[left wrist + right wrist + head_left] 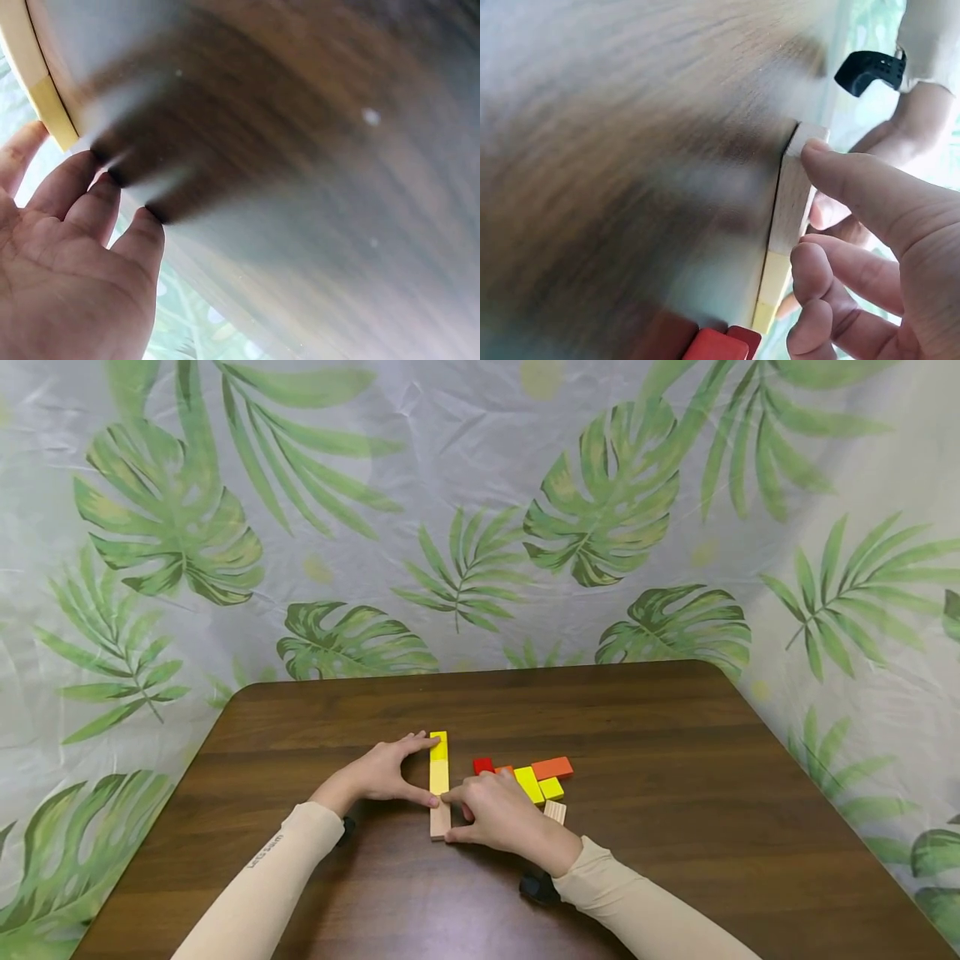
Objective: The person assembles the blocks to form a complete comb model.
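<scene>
Three blocks lie end to end in a straight row on the table: a bright yellow block [439, 750] at the far end, a pale yellow block [439, 778] in the middle and a plain wooden block [440, 823] nearest. My left hand [382, 772] spans the row from the left, index finger touching the yellow block and thumb at the joint between the pale yellow and wooden blocks. From the right, my right hand [497, 814] touches the wooden block with its index finger and thumb spread along it. In the right wrist view its other fingers bend loosely.
To the right of the row lies a loose group: a red block [483, 766], an orange block [553, 767], a long yellow block [528, 785], a small yellow block [551, 789] and a striped wooden block [555, 812]. The brown table [645, 718] meets a leaf-patterned curtain [480, 510] behind.
</scene>
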